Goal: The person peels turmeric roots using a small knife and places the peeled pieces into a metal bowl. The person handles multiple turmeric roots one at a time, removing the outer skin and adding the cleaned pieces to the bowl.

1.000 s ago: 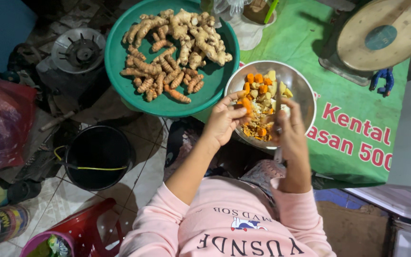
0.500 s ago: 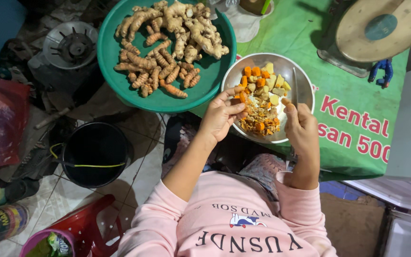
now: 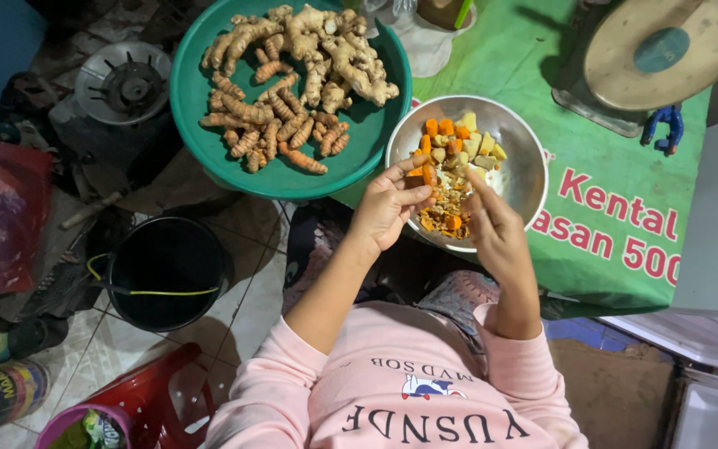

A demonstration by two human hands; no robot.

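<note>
Compared with a moment ago, the left hand (image 3: pixel 388 208) now sits lower at the near rim of the metal bowl (image 3: pixel 518 170), and its fingers pinch a small orange piece (image 3: pixel 425 174) of root. The right hand (image 3: pixel 496 229) is closer to it than before, its fingers narrow and pointing at the same piece; whether it holds a blade I cannot tell. The cut pieces (image 3: pixel 459 150), orange and pale yellow, lie in the bowl. So the cutting seems to continue, while many whole roots (image 3: pixel 292 91) wait on the green tray (image 3: pixel 209 141) beside it.

Bright overhead light, sharp focus, dim floor
</note>
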